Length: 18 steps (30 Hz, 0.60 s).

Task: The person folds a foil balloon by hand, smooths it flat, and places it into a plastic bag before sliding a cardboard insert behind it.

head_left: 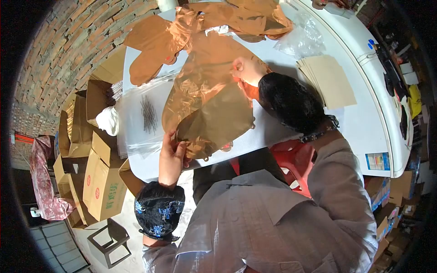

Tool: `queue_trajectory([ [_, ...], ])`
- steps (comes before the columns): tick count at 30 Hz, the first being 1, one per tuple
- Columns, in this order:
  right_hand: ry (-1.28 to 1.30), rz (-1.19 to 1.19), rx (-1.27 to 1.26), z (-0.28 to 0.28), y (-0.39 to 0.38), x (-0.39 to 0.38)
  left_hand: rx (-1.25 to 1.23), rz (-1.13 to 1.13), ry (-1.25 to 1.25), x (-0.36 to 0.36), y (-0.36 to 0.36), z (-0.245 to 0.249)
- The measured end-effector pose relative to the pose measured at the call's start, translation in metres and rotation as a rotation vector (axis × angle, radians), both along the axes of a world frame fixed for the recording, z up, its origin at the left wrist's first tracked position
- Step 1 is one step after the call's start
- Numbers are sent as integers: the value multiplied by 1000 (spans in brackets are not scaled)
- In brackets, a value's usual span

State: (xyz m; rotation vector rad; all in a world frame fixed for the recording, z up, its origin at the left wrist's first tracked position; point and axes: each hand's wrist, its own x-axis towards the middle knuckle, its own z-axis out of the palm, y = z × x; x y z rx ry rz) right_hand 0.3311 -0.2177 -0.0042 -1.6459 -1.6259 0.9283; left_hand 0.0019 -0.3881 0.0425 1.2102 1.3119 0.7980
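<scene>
A large flat sheet of shiny copper-coloured foil, apparently a deflated foil balloon (200, 86), lies across the white table in front of me. Its near part is folded over and looks duller, with small tabs along the edge. My left hand (172, 157) grips the near left edge between thumb and fingers. Over the right side of the foil, my right hand (248, 70) is closed with fingertips pressed together; the foil edge seems pinched there, though the exact grip is partly hidden. More copper foil pieces (150, 36) lie crumpled at the far side of the table.
Clear plastic bags (141, 113) lie on the table's left, and crumpled clear plastic (302, 38) at the far right. A stack of tan cards (334, 82) sits right of my arm. Cardboard boxes (104, 182) and a dark stool (109, 243) stand left; a red chair (296, 164) is under the table.
</scene>
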Motion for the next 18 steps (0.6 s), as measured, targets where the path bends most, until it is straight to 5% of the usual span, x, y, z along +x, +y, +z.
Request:
queue_trajectory([
  [9, 261, -52, -158, 19, -23, -5, 33, 8, -18, -2, 2, 4],
  [18, 58, -76, -98, 23, -3, -2, 31, 7, 41, 2, 16, 9],
])
